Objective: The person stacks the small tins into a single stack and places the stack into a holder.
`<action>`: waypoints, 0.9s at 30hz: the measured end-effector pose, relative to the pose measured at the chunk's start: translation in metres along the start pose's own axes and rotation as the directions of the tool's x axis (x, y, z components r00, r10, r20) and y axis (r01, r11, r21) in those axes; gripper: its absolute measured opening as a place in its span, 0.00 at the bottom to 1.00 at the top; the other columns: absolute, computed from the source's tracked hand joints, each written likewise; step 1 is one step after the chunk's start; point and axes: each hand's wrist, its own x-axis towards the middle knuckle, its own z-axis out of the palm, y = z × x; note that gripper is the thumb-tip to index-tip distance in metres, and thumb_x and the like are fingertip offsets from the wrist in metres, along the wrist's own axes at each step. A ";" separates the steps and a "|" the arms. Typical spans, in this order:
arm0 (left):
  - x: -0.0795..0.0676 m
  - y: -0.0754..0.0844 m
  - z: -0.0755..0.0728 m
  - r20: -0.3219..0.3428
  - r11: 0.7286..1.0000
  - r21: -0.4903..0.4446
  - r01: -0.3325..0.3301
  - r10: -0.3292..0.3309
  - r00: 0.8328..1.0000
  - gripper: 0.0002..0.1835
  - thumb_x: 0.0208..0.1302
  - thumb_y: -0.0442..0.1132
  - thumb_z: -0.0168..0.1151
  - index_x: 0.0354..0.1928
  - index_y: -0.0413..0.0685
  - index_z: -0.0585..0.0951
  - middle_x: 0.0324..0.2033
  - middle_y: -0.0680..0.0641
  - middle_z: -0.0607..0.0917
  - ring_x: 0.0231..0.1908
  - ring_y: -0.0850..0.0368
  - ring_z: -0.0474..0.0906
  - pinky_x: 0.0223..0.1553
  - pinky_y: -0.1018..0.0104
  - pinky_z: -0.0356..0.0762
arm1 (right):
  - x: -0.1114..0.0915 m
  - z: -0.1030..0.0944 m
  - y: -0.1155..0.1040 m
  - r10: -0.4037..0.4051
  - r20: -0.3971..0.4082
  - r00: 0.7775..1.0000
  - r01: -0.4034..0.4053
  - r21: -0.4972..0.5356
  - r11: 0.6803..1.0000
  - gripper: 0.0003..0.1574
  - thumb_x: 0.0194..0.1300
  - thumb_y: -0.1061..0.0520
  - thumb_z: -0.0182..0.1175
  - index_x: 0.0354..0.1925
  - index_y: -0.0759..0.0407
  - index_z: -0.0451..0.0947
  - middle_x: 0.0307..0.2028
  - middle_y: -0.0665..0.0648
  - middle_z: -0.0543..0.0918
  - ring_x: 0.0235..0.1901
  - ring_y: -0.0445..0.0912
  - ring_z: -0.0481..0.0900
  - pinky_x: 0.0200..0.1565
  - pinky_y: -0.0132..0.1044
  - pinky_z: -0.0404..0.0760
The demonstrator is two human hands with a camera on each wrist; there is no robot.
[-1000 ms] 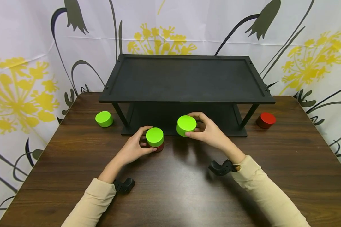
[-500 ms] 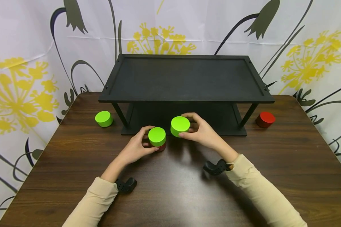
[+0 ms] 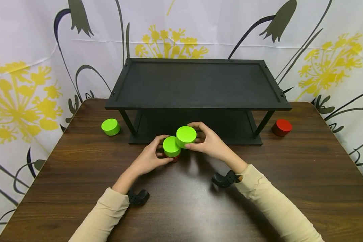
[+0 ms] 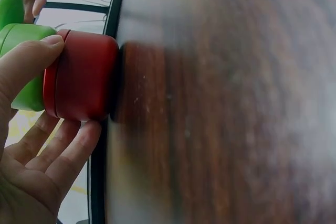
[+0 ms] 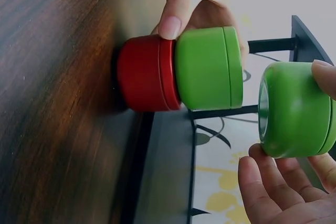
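My left hand (image 3: 148, 158) grips a stack of two round lidded tins on the table in front of the rack. The red tin (image 4: 86, 74) is the lower one, and on it sits a green tin (image 5: 207, 69). My left thumb presses near the seam between them, with fingertips against the red tin's far side. Slightly above and right of the stack, my right hand (image 3: 210, 144) holds a second green tin (image 3: 186, 135) between thumb and fingers. In the right wrist view a gap shows between its base and the stacked green tin's lid.
A black two-level rack (image 3: 196, 84) stands at the back of the brown wooden table (image 3: 181, 208). Left of it lies another green tin (image 3: 110, 127), right of it another red tin (image 3: 282, 127). A flower-print curtain (image 3: 217, 30) hangs behind.
My right hand has brought its green tin left to the stack, overlapping it in the head view. My left hand and the stack have shifted slightly right.
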 end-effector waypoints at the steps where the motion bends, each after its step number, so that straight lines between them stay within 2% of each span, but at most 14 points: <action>1: 0.000 0.000 0.001 0.003 1.000 0.001 -0.001 0.001 1.000 0.42 0.53 0.32 0.71 0.67 0.43 0.59 0.61 0.38 0.70 0.58 0.42 0.76 0.51 0.56 0.82 | 0.000 0.001 0.000 0.001 0.002 1.000 -0.001 0.001 1.000 0.39 0.56 0.62 0.68 0.63 0.59 0.63 0.61 0.60 0.70 0.56 0.56 0.78 0.58 0.44 0.80; 7: 0.003 0.004 0.005 0.026 1.000 0.013 -0.004 0.004 1.000 0.42 0.54 0.32 0.71 0.67 0.43 0.58 0.62 0.37 0.69 0.59 0.42 0.75 0.51 0.56 0.82 | 0.000 0.004 -0.001 0.004 0.013 1.000 -0.004 -0.006 1.000 0.40 0.56 0.62 0.68 0.63 0.59 0.63 0.61 0.60 0.70 0.56 0.56 0.78 0.59 0.44 0.79; 18: 0.009 0.009 0.013 0.055 0.999 0.039 0.020 -0.022 0.998 0.42 0.54 0.35 0.71 0.68 0.42 0.58 0.64 0.38 0.67 0.61 0.42 0.73 0.52 0.57 0.82 | 0.000 0.006 0.001 -0.037 0.023 0.999 0.039 -0.070 0.997 0.40 0.55 0.61 0.69 0.63 0.60 0.63 0.61 0.61 0.71 0.57 0.56 0.77 0.59 0.47 0.78; 27: 0.011 0.010 0.018 0.051 0.999 0.042 -0.004 0.002 0.999 0.41 0.54 0.35 0.71 0.67 0.41 0.60 0.63 0.38 0.69 0.60 0.42 0.72 0.50 0.59 0.83 | 0.001 0.008 0.003 -0.053 0.044 0.998 0.056 -0.081 0.995 0.41 0.55 0.61 0.70 0.63 0.60 0.64 0.60 0.61 0.72 0.57 0.56 0.77 0.59 0.46 0.79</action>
